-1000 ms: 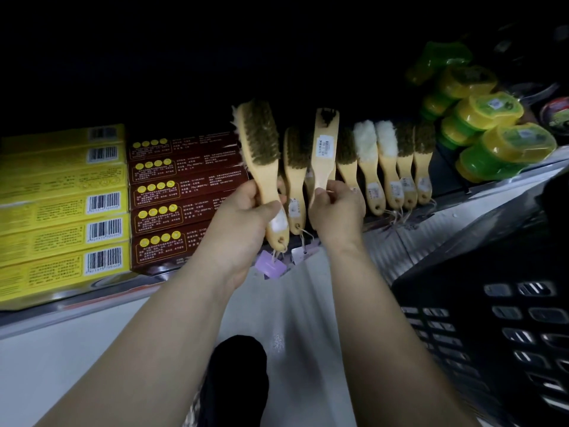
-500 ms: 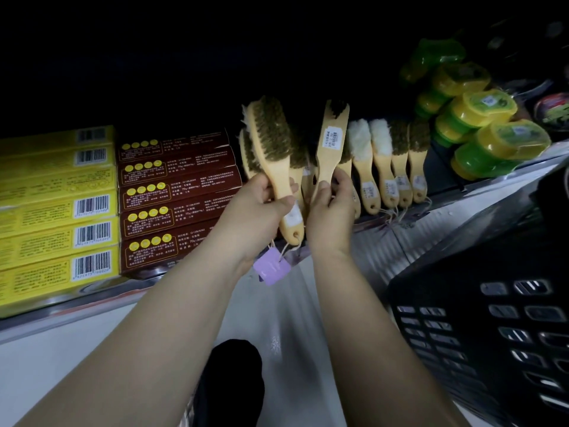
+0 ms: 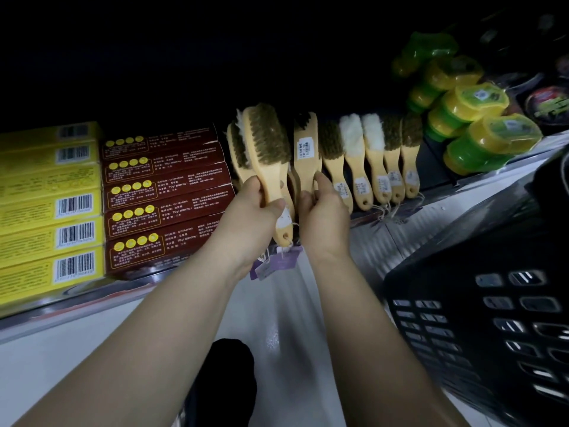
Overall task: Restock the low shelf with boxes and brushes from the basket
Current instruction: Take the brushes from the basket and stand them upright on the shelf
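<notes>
The left hand [image 3: 249,217] grips a brown-bristle brush [image 3: 271,146], the right hand [image 3: 324,217] a labelled brush [image 3: 304,155], between maroon boxes [image 3: 166,198] and shelved brushes [image 3: 357,167]

Squat plastic tubs with green bases and yellow lids [image 3: 489,140] lie stacked in a tilted row at the upper right, touching one another. Just right of them sits a dark round tin with a red and green label [image 3: 551,104]. Below spreads a pale glossy floor [image 3: 286,318].
</notes>
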Demonstrator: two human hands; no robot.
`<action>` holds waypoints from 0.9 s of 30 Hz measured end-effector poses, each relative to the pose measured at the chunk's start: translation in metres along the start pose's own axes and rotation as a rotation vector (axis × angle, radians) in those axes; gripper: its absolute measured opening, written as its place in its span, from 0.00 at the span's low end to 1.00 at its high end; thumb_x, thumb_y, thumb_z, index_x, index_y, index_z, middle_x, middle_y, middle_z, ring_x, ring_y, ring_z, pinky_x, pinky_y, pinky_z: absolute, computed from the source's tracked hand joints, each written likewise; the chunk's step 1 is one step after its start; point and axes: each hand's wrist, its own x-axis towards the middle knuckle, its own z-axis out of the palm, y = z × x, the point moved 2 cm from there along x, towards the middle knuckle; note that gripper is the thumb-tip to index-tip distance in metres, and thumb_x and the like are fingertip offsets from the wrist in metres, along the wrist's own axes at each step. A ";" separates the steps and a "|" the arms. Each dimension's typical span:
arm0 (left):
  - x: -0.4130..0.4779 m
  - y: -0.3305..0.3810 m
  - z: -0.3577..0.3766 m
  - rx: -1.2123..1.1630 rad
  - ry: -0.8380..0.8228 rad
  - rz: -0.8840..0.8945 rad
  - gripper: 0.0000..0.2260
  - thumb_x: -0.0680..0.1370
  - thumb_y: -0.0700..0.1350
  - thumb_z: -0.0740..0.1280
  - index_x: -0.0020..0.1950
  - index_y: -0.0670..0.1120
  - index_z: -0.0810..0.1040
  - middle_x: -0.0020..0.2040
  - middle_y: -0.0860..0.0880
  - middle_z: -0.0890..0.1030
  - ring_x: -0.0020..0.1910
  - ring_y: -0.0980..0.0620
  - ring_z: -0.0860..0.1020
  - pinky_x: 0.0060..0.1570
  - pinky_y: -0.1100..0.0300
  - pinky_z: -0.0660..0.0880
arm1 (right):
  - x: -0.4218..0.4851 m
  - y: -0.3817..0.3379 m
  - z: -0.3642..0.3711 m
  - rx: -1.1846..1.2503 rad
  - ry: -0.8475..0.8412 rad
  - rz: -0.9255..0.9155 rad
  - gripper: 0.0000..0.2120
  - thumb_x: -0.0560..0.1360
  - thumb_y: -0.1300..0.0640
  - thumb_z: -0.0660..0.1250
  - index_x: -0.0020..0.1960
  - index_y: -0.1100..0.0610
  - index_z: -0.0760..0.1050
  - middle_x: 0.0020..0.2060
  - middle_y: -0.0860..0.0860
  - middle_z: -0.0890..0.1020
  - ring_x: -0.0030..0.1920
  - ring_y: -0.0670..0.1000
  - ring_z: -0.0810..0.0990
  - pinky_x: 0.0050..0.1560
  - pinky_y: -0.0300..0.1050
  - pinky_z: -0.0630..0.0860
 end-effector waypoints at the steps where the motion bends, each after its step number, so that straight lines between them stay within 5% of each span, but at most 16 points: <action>1: 0.000 0.003 -0.002 -0.003 0.016 0.015 0.10 0.78 0.39 0.62 0.52 0.53 0.76 0.49 0.52 0.82 0.50 0.54 0.80 0.50 0.54 0.76 | 0.001 -0.001 0.000 -0.018 -0.010 0.010 0.16 0.78 0.63 0.56 0.64 0.59 0.70 0.50 0.57 0.78 0.49 0.56 0.78 0.51 0.49 0.76; 3: 0.003 0.010 -0.004 -0.006 0.044 0.034 0.10 0.78 0.39 0.63 0.54 0.52 0.77 0.46 0.52 0.83 0.43 0.54 0.80 0.41 0.56 0.75 | 0.001 -0.002 -0.001 -0.026 -0.029 0.029 0.21 0.77 0.62 0.58 0.69 0.57 0.67 0.58 0.57 0.73 0.55 0.57 0.75 0.58 0.48 0.73; 7: 0.017 0.029 0.001 0.018 -0.002 0.052 0.10 0.76 0.37 0.65 0.51 0.51 0.79 0.44 0.51 0.82 0.39 0.53 0.80 0.31 0.65 0.74 | 0.000 0.000 -0.007 -0.042 -0.045 0.009 0.19 0.78 0.60 0.60 0.68 0.58 0.69 0.58 0.57 0.71 0.57 0.56 0.72 0.58 0.47 0.71; 10: 0.027 0.040 0.011 0.042 -0.062 0.058 0.10 0.74 0.34 0.67 0.51 0.47 0.78 0.43 0.51 0.81 0.40 0.56 0.80 0.39 0.63 0.77 | -0.004 -0.002 -0.019 0.142 0.005 0.024 0.16 0.81 0.56 0.55 0.66 0.58 0.71 0.60 0.56 0.72 0.58 0.52 0.73 0.58 0.40 0.69; 12: 0.034 0.042 0.016 0.027 -0.094 0.053 0.10 0.73 0.33 0.69 0.48 0.47 0.77 0.44 0.49 0.81 0.41 0.55 0.80 0.41 0.64 0.77 | -0.007 -0.007 -0.027 0.353 -0.053 0.036 0.15 0.81 0.54 0.54 0.61 0.56 0.75 0.55 0.54 0.78 0.54 0.50 0.76 0.57 0.44 0.73; 17: 0.043 0.046 0.026 -0.004 -0.179 0.038 0.09 0.73 0.36 0.70 0.53 0.40 0.77 0.46 0.46 0.81 0.48 0.49 0.79 0.51 0.58 0.76 | -0.008 -0.001 -0.043 0.578 -0.188 0.082 0.13 0.77 0.59 0.64 0.60 0.51 0.76 0.46 0.47 0.83 0.45 0.45 0.82 0.44 0.38 0.78; 22: 0.053 0.050 0.031 0.947 -0.114 0.608 0.22 0.77 0.46 0.65 0.71 0.47 0.66 0.70 0.47 0.69 0.69 0.48 0.67 0.65 0.57 0.62 | -0.001 0.016 -0.050 0.765 -0.014 0.279 0.07 0.78 0.61 0.63 0.54 0.53 0.75 0.39 0.46 0.82 0.39 0.47 0.82 0.40 0.37 0.80; 25: 0.059 0.034 0.031 1.317 -0.355 0.702 0.30 0.78 0.56 0.61 0.76 0.51 0.55 0.78 0.53 0.52 0.77 0.54 0.47 0.73 0.54 0.41 | 0.001 0.021 -0.045 0.701 0.029 0.327 0.04 0.79 0.57 0.62 0.53 0.50 0.73 0.42 0.46 0.80 0.37 0.43 0.81 0.36 0.36 0.77; 27: 0.062 0.022 0.025 1.489 -0.356 0.716 0.34 0.76 0.62 0.59 0.77 0.51 0.51 0.78 0.54 0.46 0.77 0.54 0.43 0.71 0.51 0.34 | 0.001 0.024 -0.040 0.559 0.021 0.289 0.06 0.79 0.55 0.62 0.54 0.48 0.72 0.45 0.45 0.80 0.43 0.46 0.80 0.43 0.41 0.77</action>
